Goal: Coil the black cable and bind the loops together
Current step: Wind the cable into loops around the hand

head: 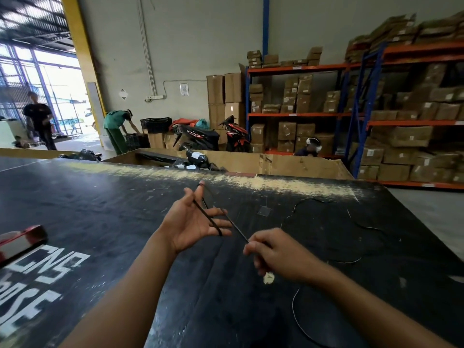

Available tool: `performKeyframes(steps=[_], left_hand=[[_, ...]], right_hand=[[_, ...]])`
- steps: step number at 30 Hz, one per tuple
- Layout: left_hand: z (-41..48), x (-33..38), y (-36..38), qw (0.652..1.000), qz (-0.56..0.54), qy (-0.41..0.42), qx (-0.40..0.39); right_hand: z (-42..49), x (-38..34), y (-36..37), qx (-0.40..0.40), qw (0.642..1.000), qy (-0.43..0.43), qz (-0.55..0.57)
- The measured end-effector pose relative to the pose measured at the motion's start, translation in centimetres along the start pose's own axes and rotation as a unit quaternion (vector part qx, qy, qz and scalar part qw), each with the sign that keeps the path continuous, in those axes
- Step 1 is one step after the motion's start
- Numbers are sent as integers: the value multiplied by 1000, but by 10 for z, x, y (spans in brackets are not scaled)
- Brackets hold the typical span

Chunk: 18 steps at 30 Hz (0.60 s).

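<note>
A thin black cable (234, 225) is looped around my left hand (193, 222), running from the raised thumb tip across the palm to the little finger. The fingers of that hand are spread, palm up. My right hand (272, 252) pinches the cable just right of the left hand, pulling the strand taut between them. The loose rest of the cable (313, 200) lies in wavy curves on the black table (100, 209) to the right and trails back under my right forearm.
A red and white object (21, 241) lies at the table's left edge. Beyond the far edge stands a large open cardboard bin (276, 163) with parts. Motorbikes, people and shelves of boxes fill the background.
</note>
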State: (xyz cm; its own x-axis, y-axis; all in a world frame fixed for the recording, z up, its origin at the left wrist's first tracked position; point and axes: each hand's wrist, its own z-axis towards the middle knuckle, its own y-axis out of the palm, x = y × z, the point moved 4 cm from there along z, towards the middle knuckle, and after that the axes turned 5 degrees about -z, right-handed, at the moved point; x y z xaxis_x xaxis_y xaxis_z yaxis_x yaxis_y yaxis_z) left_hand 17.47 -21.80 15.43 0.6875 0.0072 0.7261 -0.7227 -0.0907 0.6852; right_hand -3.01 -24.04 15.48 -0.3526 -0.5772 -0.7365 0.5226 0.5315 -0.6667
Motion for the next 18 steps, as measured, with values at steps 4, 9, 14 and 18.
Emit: performKeyframes(steps=[4,9,14,18], left_hand=[[-2,10,7,999,-24,26,-27],[-8,9,32,994,-25,9,-103],[-15,-11,61,972,-4,-89,-217],[-30,-37,70,936,64,-196,-286]], right_hand=[[-15,15,23,-57,998,0,30],[-16,45,40,-95,995,17,26],[0,63,19,-65,996,44,-41],[15,63,-26,-24,984,40,-170]])
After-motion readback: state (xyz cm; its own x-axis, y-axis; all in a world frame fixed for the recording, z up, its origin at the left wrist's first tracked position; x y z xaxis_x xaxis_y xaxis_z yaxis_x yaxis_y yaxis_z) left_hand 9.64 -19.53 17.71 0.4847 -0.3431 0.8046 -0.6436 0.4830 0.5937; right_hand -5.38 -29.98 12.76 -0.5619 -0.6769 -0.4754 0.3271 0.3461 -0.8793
